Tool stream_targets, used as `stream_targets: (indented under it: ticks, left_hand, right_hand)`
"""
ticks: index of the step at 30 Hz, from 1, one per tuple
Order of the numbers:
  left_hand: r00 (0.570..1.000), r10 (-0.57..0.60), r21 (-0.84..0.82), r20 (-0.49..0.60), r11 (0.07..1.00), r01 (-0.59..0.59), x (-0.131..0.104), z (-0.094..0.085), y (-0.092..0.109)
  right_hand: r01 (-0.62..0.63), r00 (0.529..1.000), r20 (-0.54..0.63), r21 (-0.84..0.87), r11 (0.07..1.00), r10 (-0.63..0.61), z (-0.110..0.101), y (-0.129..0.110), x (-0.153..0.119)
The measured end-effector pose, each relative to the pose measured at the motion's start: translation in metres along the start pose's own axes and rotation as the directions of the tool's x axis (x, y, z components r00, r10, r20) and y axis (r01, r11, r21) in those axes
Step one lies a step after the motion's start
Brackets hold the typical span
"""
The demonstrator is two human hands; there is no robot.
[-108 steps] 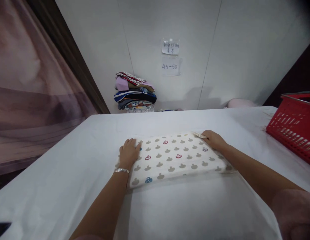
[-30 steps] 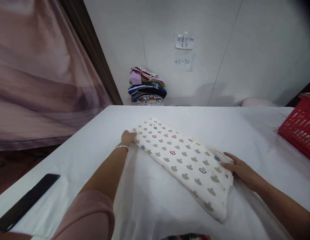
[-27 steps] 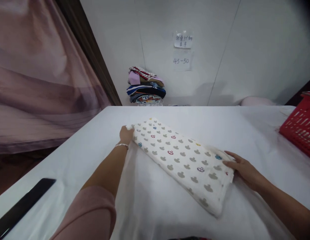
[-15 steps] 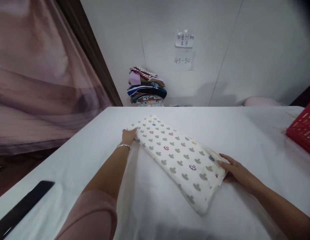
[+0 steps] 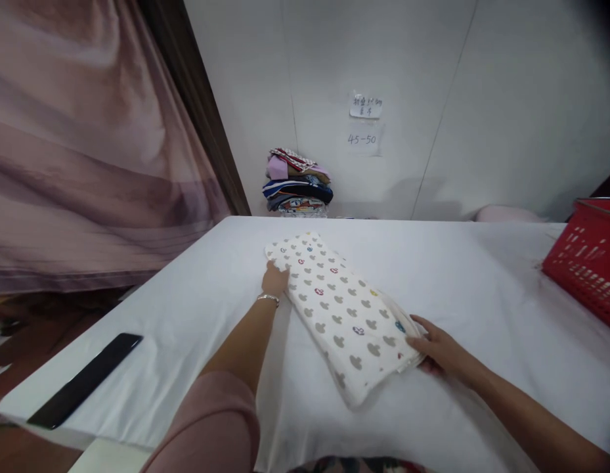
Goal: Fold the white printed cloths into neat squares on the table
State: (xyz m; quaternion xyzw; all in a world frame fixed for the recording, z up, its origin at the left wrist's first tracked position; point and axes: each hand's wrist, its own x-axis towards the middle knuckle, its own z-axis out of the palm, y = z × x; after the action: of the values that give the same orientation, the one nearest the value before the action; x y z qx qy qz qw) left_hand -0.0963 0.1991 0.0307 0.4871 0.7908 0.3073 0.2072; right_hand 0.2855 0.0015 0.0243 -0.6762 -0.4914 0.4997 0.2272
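A folded white cloth, printed with grey and a few coloured motifs, lies slantwise on the white table. My left hand grips its left edge near the far end, with a bracelet on the wrist. At the near right corner my right hand pinches the cloth, thumb on top and the other fingers partly hidden beneath or behind it. The layers fan slightly apart along that right side.
On the white table, a flat black object lies at the left. A red basket stands at the right edge. Beyond the table, folded fabrics are stacked by the wall. A pinkish curtain hangs at left.
The view has shifted, showing more of the basket and the black object. My left hand has slid a little nearer along the cloth's edge. The right hand keeps its corner.
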Motion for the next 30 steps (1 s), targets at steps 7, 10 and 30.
stream_targets:
  ticks: [7,10,30]
  left_hand:
    - [0.985,0.171,0.139,-0.015,0.976,-0.168,-0.058,0.006,-0.011]
    - [0.962,0.272,0.240,-0.027,0.936,-0.258,-0.083,0.008,-0.003]
    - [0.500,0.705,0.232,0.503,0.448,-0.864,-0.128,0.102,0.091]
  right_hand:
    - [0.271,0.851,-0.281,-0.489,0.829,-0.444,-0.013,-0.006,0.021]
    - [0.268,0.833,-0.311,-0.497,0.825,-0.458,-0.007,-0.023,0.036]
    - [0.362,0.879,-0.206,-0.295,0.884,-0.429,0.010,-0.017,0.056]
